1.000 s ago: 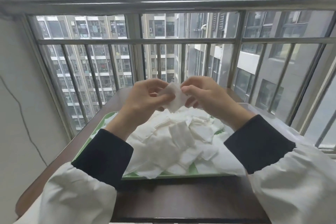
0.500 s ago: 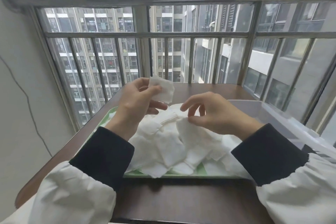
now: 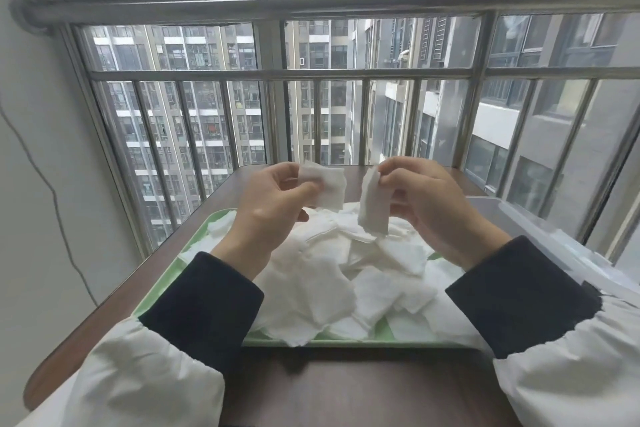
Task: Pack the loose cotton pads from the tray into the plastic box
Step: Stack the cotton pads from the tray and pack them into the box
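Head camera is showing me my left hand (image 3: 273,201) pinching one cotton pad (image 3: 327,189) between thumb and curled fingers, while my right hand (image 3: 426,198) is gripping a second pad (image 3: 372,208) hanging just beside it, both raised above the pile of loose pads (image 3: 332,274). That heap is lying on the green tray (image 3: 346,343) on the brown table (image 3: 346,388), my dark cuffs (image 3: 204,305) hiding its near corners. The clear plastic box (image 3: 526,218) is sitting right of the tray.

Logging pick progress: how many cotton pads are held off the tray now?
2: one cotton pad pinched in the left hand, a second pad hanging from the right hand, above the pile on the green tray. The left one may hide more.
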A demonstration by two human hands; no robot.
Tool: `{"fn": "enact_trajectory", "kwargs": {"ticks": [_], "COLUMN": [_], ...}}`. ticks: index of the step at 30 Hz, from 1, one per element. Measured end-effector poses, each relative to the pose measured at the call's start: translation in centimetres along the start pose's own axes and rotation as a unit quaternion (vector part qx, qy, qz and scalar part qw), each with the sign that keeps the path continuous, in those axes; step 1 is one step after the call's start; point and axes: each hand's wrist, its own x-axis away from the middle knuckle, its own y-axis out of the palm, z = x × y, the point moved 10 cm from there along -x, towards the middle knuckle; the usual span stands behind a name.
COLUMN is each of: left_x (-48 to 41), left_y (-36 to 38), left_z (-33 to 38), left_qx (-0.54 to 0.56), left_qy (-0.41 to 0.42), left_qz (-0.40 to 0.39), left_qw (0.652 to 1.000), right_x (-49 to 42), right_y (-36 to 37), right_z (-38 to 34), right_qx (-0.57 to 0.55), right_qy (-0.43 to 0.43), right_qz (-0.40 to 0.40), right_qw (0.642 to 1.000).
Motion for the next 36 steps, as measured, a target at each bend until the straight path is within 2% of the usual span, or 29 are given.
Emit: {"fn": "enact_trajectory", "kwargs": {"ticks": [8, 24, 29, 32, 36], "left_x": [0.6, 1.1, 0.7, 0.9, -0.2], "left_y": [1.8, 3.5, 3.9, 4.1, 1.3], "left_z": [0.0, 0.1, -0.5, 0.0, 1.4], "left_qx": [0.084, 0.108, 0.144, 0.069, -0.029], "left_qy": [-0.010, -0.008, -0.058, -0.013, 0.034], "left_qz": [-0.042, -0.106, -0.109, -0.113, -0.056], "left_qw": [0.996, 0.988, 0.982, 0.991, 0.997], "right_x": [0.2, 0.2, 0.2, 0.3, -0.1], "right_y": [0.9, -1.4, -1.5, -1.3, -1.5], "right_z": [1.2, 1.1, 0.9, 0.5, -0.4], "right_qx": [-0.116, -0.068, -0.024, 0.057, 0.174], "right_qy": [0.042, 0.003, -0.012, -0.033, -0.044], "right_qz": [-0.045, 0.073, 0.092, 0.103, 0.127], "right_qw": [0.991, 0.995, 0.995, 0.992, 0.976]}}
